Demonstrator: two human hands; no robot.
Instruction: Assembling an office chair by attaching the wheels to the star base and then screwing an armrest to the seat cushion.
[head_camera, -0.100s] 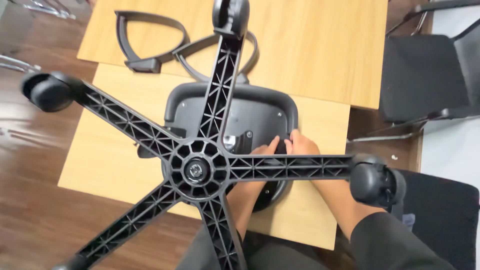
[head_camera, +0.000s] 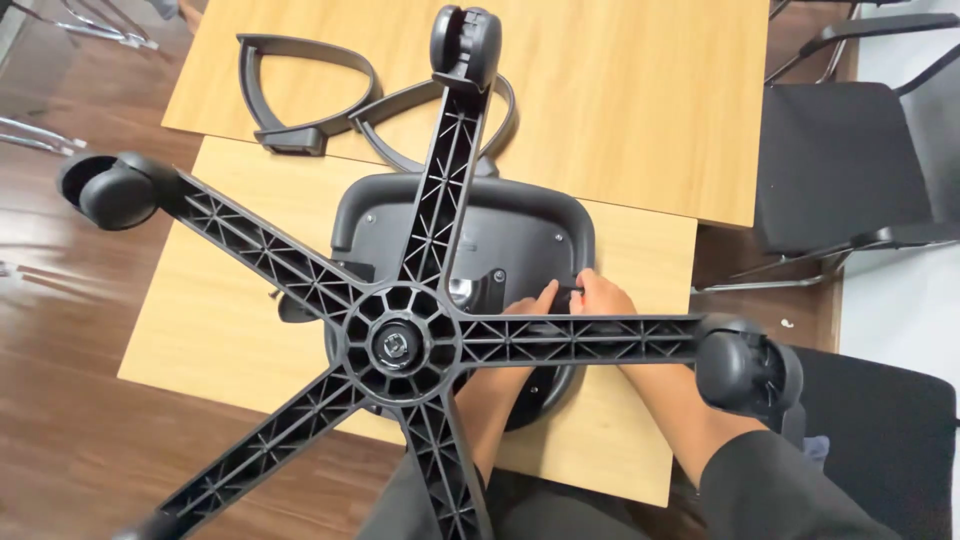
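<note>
Hands at the underside of an upturned black chair seat (head_camera: 520, 215) lying on a wooden table (head_camera: 640, 110), beneath the five-star caster base (head_camera: 400, 345). Left hand (head_camera: 528, 303) and right hand (head_camera: 603, 296) both pinch a small black lever (head_camera: 566, 293) at the seat's right edge, fingers closed narrow on it. Two loose armrests (head_camera: 300, 90) lie farther back on the table.

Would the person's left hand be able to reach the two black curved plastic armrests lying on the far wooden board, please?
Probably not directly: the left hand sits under a spoke of the black five-spoke chair base, and the upturned seat lies between it and the armrests.
</note>
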